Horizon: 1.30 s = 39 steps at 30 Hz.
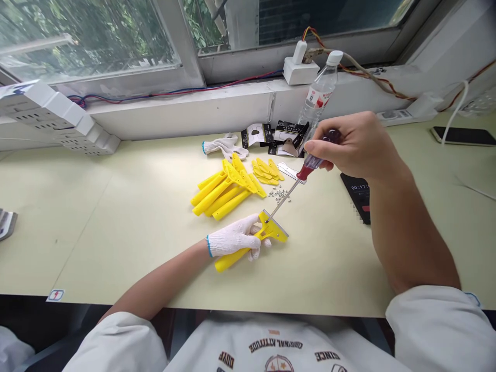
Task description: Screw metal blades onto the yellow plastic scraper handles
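Note:
My left hand [237, 236], in a white knit glove with a blue cuff, is closed around a yellow scraper [232, 260] near its head. A metal blade edge runs along the far side of that head. My bare right hand [346, 142] grips a screwdriver [306, 169] with a clear and red handle. Its tip meets the scraper head at the upper screw spot; whether a screw sits under it is hidden. Beyond the scraper lie several small screws [279, 194], several yellow clamp plates [267, 170], some blades [289, 171] and a pile of yellow scraper handles [227, 194].
A spare white glove [225, 146] and black packaging cards [258, 135] lie toward the windowsill. A plastic bottle [320, 95] stands behind my right hand. One phone [356, 194] lies beside my right forearm, another phone [467, 136] farther right. White boxes [58, 121] stand at the left.

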### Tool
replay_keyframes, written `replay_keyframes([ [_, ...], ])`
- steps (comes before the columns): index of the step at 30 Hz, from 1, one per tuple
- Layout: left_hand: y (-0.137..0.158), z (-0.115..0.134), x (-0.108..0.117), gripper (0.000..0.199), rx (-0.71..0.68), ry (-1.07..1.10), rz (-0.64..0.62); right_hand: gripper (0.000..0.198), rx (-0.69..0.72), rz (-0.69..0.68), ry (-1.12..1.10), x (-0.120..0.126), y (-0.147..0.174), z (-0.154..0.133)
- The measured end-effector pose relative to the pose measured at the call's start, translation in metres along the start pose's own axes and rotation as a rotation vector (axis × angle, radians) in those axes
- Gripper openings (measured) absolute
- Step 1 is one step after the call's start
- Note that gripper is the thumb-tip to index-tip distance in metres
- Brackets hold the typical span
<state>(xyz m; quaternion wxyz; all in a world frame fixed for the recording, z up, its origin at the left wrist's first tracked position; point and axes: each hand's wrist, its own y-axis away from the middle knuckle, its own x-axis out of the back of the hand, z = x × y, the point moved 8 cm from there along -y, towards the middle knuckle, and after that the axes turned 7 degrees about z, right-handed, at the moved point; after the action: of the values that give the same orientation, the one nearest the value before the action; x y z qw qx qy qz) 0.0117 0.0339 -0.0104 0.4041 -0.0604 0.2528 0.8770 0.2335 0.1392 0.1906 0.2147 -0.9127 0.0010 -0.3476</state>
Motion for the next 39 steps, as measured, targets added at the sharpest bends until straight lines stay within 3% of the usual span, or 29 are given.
replay_keyframes([
  [8,0.000,0.002,0.001,0.059,-0.002,0.017,0.029,0.038,-0.025,0.098,-0.141,-0.004,-0.008,0.025],
  [17,-0.001,0.003,0.003,0.052,-0.029,0.067,0.049,0.040,-0.079,0.208,-0.131,-0.004,-0.004,0.013],
  [22,-0.003,-0.005,0.006,0.044,0.010,0.109,0.044,0.040,-0.022,0.188,0.036,-0.006,0.002,-0.004],
  [30,-0.003,-0.012,0.011,0.039,0.060,0.128,0.054,0.062,0.186,0.012,0.289,-0.007,0.014,-0.034],
  [33,-0.003,-0.011,0.009,0.040,0.052,0.137,0.052,0.067,0.144,0.089,0.278,-0.001,0.017,-0.029],
  [39,-0.004,-0.009,0.008,0.039,0.041,0.151,0.042,0.073,-0.038,0.371,0.364,0.013,0.015,0.007],
])
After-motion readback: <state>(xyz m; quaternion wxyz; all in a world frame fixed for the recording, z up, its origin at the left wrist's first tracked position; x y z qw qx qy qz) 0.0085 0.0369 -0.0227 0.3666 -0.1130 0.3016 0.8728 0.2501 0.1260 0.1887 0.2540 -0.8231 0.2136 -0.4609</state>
